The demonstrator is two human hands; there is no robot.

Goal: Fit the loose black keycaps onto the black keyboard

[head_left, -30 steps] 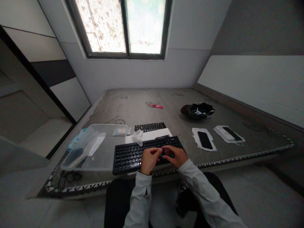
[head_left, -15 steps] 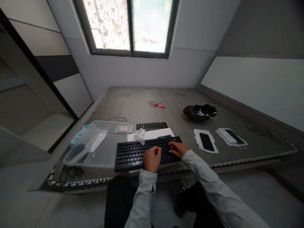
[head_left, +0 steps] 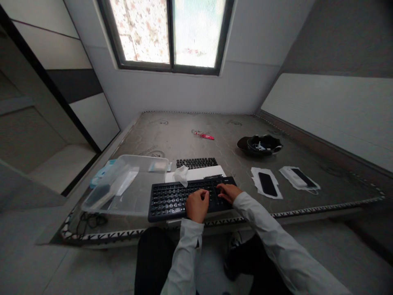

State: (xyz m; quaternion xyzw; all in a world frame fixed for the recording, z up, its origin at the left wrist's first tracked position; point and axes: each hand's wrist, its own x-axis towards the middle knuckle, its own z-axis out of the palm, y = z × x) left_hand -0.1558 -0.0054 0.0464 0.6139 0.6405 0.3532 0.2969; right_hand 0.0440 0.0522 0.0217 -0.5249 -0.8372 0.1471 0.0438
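Note:
A black full-size keyboard (head_left: 168, 200) lies at the front edge of the mattress, slightly tilted in view. Over its right-middle keys is my left hand (head_left: 196, 205), fingers curled in and thumb close to the forefinger; whatever it may pinch is too small to make out. My right hand (head_left: 229, 192) bends over the number-pad end with curled fingers near the keys, their tips partly hidden. Behind the keyboard lie a crumpled white tissue (head_left: 181, 175), a white sheet-like item (head_left: 204, 173) and a second set of black keys (head_left: 196, 163).
A clear plastic bin (head_left: 141, 180) with packets stands left, beside a blue-and-white pack (head_left: 102, 174) and a black cable (head_left: 93, 220). Rightward lie a phone (head_left: 267, 184) on a white cloth, another wrapped device (head_left: 299, 178) and a dark cap (head_left: 260, 145). A red item (head_left: 205, 136) lies farther back.
The view has shifted very slightly. My right hand has moved a little over the number-pad end; my left hand stays nearly in place. The objects around have not moved.

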